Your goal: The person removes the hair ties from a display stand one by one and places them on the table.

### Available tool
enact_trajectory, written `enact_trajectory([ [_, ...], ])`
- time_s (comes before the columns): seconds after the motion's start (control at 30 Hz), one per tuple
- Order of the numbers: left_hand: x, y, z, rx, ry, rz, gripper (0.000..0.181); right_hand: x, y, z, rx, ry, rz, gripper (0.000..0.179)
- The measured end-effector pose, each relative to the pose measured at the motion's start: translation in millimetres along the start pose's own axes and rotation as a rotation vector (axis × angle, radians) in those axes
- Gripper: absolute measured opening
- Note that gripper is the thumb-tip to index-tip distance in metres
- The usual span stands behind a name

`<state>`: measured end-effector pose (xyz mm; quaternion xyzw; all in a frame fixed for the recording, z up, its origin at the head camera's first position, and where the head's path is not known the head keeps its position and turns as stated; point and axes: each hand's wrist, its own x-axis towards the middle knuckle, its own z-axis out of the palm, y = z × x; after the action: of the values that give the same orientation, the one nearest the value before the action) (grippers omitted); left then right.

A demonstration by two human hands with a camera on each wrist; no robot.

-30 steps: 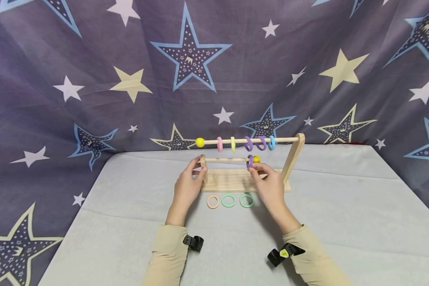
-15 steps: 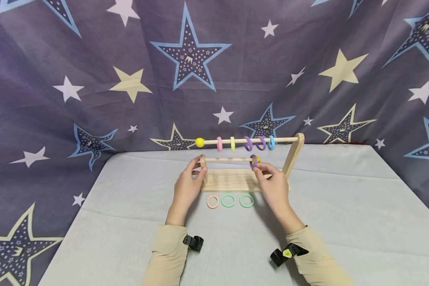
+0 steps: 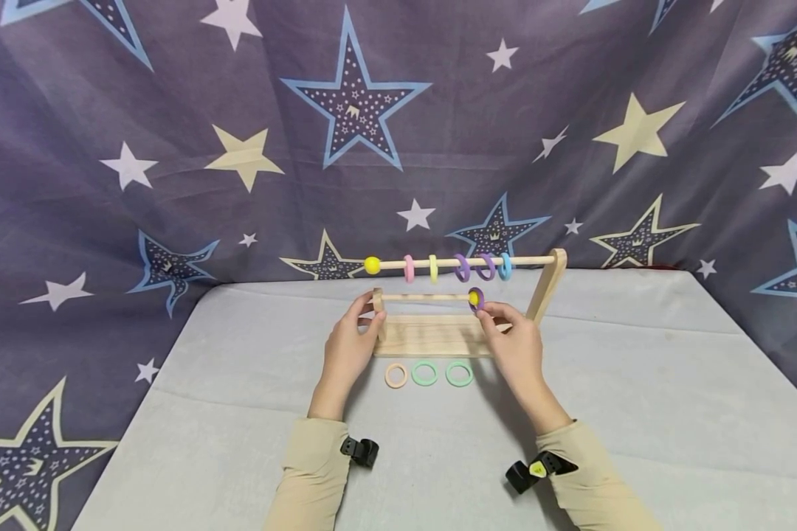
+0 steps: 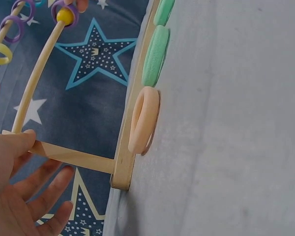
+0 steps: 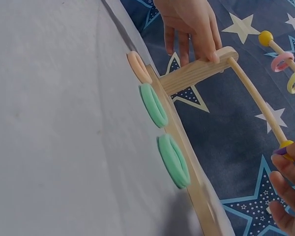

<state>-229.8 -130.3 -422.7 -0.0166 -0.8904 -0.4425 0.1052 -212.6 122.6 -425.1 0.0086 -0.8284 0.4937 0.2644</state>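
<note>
My right hand (image 3: 519, 352) pinches a purple ring (image 3: 480, 302) between thumb and fingers. In the head view, that ring surrounds the yellow ball (image 3: 474, 299) at the right end of the lower rod (image 3: 428, 297). My left hand (image 3: 349, 346) holds the top of the short post (image 4: 78, 156) on the wooden stand (image 3: 432, 341), thumb in front, while its other fingers spread behind in the left wrist view. On the upper rod (image 3: 531, 259) hang a pink ring (image 3: 409, 269), a pale yellow ring (image 3: 433, 268), two purple rings (image 3: 462, 268) and a blue ring (image 3: 505, 267).
A peach ring (image 3: 388, 375) and two green rings (image 3: 414, 372) lie in a row on the grey cloth (image 3: 425, 457), just in front of the stand's base. A taller post (image 3: 547, 286) rises at the right. Behind hangs a star-patterned curtain (image 3: 452, 169).
My right hand has drawn the purple ring rightward along the lower rod, from left of the yellow ball to around it. The left hand stays on the short post.
</note>
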Motion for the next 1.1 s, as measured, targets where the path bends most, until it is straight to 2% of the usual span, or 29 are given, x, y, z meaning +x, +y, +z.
enact_trajectory([
  [0.3,-0.3,0.5,-0.8,-0.007,0.002,0.005,0.048,2.7,0.9,-2.4,-0.01,0.001,-0.023,0.014],
  [0.7,-0.1,1.2,-0.7,-0.014,-0.002,0.002,0.048,3.4,-1.0,-10.7,-0.036,-0.019,-0.011,0.013],
  [0.93,0.0,1.5,-0.5,-0.013,-0.002,-0.007,0.048,6.4,-0.4,-15.9,-0.034,-0.057,-0.011,0.011],
  [1.1,0.0,1.1,-0.8,-0.013,-0.005,-0.007,0.048,9.7,-2.9,-21.2,-0.051,-0.116,-0.009,0.011],
])
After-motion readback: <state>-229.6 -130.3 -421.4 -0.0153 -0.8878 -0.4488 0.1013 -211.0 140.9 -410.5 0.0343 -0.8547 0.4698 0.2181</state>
